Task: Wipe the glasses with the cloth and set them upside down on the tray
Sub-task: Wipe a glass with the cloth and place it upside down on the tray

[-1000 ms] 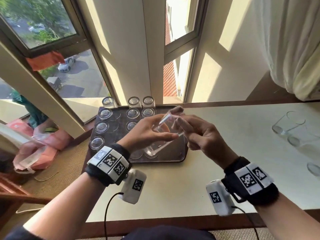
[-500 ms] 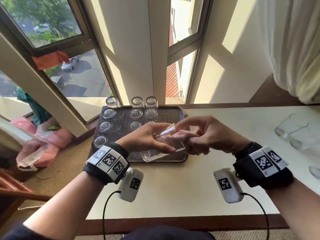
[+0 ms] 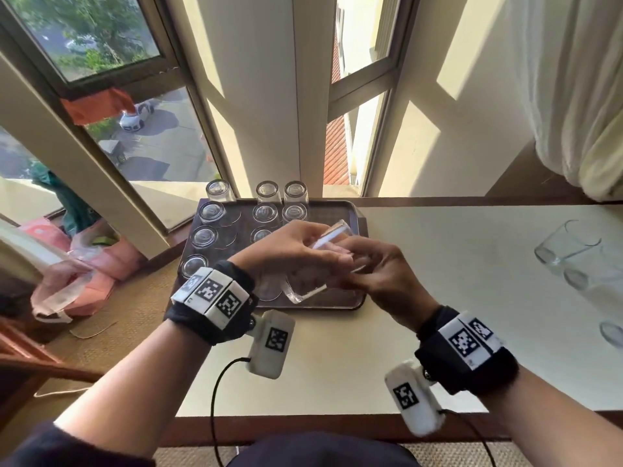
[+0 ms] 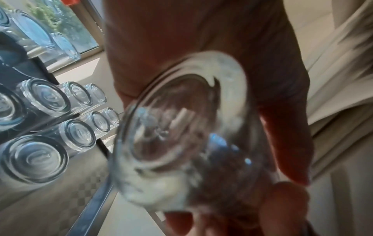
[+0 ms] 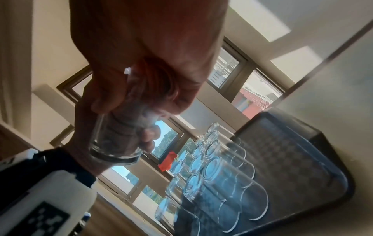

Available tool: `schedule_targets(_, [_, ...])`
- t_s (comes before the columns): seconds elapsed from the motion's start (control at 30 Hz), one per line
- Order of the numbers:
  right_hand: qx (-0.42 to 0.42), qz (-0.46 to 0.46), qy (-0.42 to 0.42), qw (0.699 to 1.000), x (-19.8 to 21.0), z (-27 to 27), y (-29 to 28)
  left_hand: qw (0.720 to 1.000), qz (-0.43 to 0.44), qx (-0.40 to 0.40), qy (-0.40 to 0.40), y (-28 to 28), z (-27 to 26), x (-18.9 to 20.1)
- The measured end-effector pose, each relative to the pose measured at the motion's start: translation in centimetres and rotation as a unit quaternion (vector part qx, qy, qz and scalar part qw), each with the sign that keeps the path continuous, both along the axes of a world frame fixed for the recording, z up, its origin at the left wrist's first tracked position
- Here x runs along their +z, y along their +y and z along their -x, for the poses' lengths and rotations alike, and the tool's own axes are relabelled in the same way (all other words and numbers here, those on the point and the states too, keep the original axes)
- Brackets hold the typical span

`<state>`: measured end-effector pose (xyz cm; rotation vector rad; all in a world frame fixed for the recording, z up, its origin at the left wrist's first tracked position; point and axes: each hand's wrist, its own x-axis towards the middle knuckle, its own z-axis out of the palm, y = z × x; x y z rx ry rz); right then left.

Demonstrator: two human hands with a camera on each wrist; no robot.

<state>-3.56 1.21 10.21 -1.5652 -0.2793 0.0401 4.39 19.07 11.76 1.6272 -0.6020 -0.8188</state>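
I hold a clear glass [image 3: 303, 284] tilted over the near right part of the dark tray [image 3: 358, 214], its base toward me. My left hand [image 3: 296, 254] grips the glass round its body. My right hand [image 3: 381, 274] curls its fingers at the rim. In the left wrist view the glass [image 4: 181, 135] is blurred, with white patches inside that look like the cloth. The right wrist view shows the glass [image 5: 115, 140] between both hands. Several glasses [image 3: 212, 212] stand upside down on the tray's left and far parts.
More clear glasses [image 3: 566, 246] stand on the cream table [image 3: 455, 264] at the right edge. The tray's right half holds no glasses. Windows and a pillar rise behind the tray. Pink bags [image 3: 87, 264] lie on the floor to the left.
Both hands have come lower over the tray with the glass. My right hand's fingers went from stretched toward the mouth to curled at the rim, and the glass has turned.
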Motion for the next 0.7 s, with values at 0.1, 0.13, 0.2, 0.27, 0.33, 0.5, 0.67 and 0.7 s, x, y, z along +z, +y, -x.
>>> schedule_targets(0.1, [-0.053, -0.041, -0.032, 0.997, 0.7, -0.6, -0.3, 0.992, 0.080, 0.042, 0.091, 0.7, -0.1, -0.2])
schedule_targets(0.13, [-0.069, -0.038, -0.049, 0.996, 1.1, -0.8, -0.5, 0.982, 0.120, 0.058, 0.131, 0.9, 0.0, -0.2])
schedule_targets(0.2, [-0.094, -0.006, -0.094, 0.991, 1.7, -1.2, -1.0, 0.968, 0.177, 0.069, 0.162, 0.9, 0.3, -0.2])
schedule_targets(0.27, [-0.082, 0.027, -0.122, 0.989, 2.1, -1.4, -1.3, 0.962, 0.212, 0.083, 0.150, 0.7, 0.5, 0.1])
schedule_targets(0.33, [-0.033, 0.019, -0.098, 0.994, 2.8, -1.6, -1.6, 0.959, 0.232, 0.105, 0.123, 0.6, 0.6, 0.8])
schedule_targets(0.5, [0.022, -0.085, 0.055, 0.995, 3.1, -1.7, -2.1, 0.876, 0.071, 0.120, -0.462, 1.1, 0.3, 0.8])
schedule_targets(0.67, [-0.045, -0.143, 0.050, 0.987, 2.2, -1.5, -1.3, 0.949, 0.077, 0.149, -0.265, 0.9, 0.1, -0.7])
schedule_targets(0.7, [-0.054, -0.132, 0.028, 0.989, 2.3, -1.4, -1.2, 0.978, 0.102, 0.146, -0.112, 0.8, 0.4, -0.6])
